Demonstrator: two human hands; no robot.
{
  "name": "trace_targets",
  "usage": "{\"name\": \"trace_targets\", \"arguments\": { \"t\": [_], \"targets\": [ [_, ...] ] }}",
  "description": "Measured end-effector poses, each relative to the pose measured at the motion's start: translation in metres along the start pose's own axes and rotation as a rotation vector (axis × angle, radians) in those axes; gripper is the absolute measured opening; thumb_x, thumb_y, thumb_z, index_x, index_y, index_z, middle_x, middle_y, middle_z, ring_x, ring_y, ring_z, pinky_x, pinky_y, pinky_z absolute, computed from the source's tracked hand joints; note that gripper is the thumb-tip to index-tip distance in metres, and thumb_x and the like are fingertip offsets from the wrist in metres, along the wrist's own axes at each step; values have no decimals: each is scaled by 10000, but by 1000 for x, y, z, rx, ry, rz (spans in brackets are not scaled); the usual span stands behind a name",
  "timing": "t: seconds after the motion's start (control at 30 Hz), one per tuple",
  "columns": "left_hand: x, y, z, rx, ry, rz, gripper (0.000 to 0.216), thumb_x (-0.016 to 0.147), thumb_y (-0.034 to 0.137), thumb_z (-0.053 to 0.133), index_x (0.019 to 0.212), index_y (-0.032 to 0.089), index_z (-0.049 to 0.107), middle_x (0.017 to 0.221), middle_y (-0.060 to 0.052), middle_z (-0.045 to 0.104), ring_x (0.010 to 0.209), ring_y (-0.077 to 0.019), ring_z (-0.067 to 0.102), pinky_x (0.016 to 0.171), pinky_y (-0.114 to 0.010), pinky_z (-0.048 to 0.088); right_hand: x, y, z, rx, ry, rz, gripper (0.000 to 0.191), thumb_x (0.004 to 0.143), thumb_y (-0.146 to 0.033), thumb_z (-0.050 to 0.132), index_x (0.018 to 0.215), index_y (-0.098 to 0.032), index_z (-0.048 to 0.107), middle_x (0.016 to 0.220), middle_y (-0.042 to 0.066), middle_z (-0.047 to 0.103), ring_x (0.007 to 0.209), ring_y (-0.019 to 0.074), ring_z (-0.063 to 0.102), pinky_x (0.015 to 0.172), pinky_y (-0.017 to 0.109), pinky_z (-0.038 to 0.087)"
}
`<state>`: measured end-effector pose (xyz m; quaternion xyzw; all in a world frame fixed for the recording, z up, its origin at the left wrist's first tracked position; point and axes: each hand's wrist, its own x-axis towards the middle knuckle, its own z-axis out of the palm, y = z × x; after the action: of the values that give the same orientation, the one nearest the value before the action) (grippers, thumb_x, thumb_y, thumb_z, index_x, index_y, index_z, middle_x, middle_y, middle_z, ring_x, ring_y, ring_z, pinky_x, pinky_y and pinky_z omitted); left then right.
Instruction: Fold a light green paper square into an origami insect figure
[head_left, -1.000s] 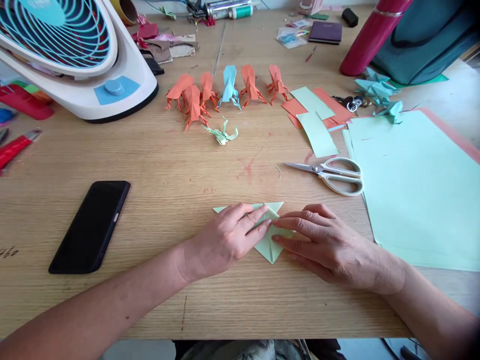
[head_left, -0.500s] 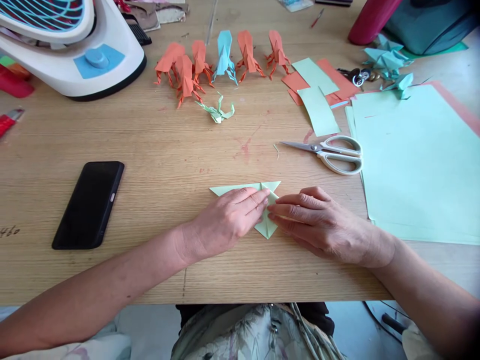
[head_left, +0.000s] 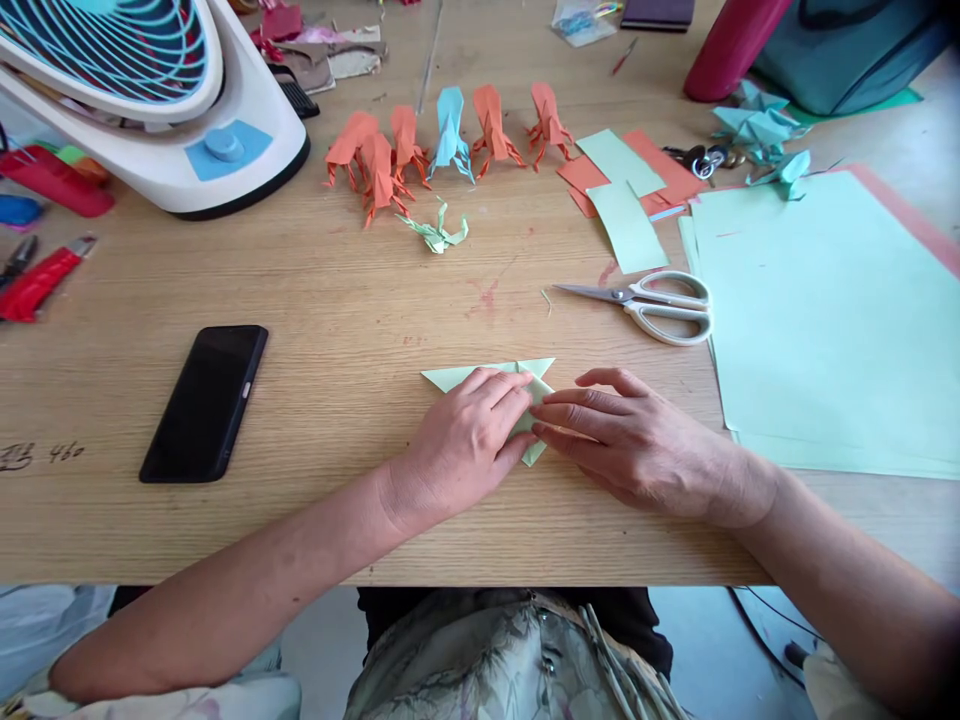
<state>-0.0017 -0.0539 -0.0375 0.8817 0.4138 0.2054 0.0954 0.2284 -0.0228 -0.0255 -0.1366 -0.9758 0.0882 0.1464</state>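
Head view: paper [head_left: 450, 378], pale green, folded to a triangle, lies flat on the table [head_left: 337, 300] near the front edge, mid-width. Left hand [head_left: 465, 435] lies flat on it, fingers stretched, pressing down, nothing gripped. Right hand [head_left: 637, 445] likewise flat, fingers extended onto the paper's right part. Fingertips of both hands meet over the fold. Phone [head_left: 204, 402] well apart to the left. Scissors [head_left: 649, 303] beyond the right hand, beside the green sheets [head_left: 825, 310]. Row of origami figures [head_left: 450, 135] farther back.
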Motion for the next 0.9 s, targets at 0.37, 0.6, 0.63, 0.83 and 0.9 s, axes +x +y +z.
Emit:
{"name": "trace_targets", "arguments": {
  "t": [0.37, 0.6, 0.63, 0.83, 0.9],
  "targets": [
    [-5, 2, -1, 12, 15, 5, 219, 920, 219, 664, 1088, 79, 652, 1343, -187, 611, 1233, -301, 571, 1064, -474, 523, 5, 3, 7, -13, 70, 99, 252, 985, -116, 480, 1150, -142, 668, 1119, 132, 712, 1041, 235, 635, 870, 416, 496],
    [-6, -1, 1, 86, -11, 16, 251, 921, 307, 670, 1055, 96, 658, 1355, -202, 611, 1219, -316, 581, 1027, -489, 538, 14, 4, 5, -49, 63, 145, 247, 985, -112, 448, 1007, -168, 687, 983, 121, 701, 946, 226, 628, 811, 385, 504],
    [-6, -1, 1, 94, -12, 12, 253, 923, 320, 667, 1050, 102, 657, 1368, -204, 605, 1212, -316, 583, 1016, -492, 542, 14, 5, 6, -48, 68, 142, 244, 986, -114, 450, 1018, -170, 686, 996, 121, 702, 945, 224, 629, 811, 384, 504],
    [-4, 0, 0, 151, -41, 2, 210, 901, 331, 691, 945, 131, 645, 1382, -190, 602, 1154, -316, 599, 962, -485, 559, 10, 11, 15, -25, 172, 166, 236, 959, -109, 486, 1101, -155, 669, 1051, 123, 699, 911, 218, 638, 784, 380, 521],
    [-3, 0, -2, 162, -55, -4, 207, 878, 322, 719, 934, 139, 640, 1381, -180, 604, 1140, -317, 600, 949, -484, 561, 10, 14, 16, -2, 194, 212, 262, 953, -112, 492, 1144, -159, 665, 1037, 124, 691, 893, 219, 635, 784, 388, 532]
  ]
}}
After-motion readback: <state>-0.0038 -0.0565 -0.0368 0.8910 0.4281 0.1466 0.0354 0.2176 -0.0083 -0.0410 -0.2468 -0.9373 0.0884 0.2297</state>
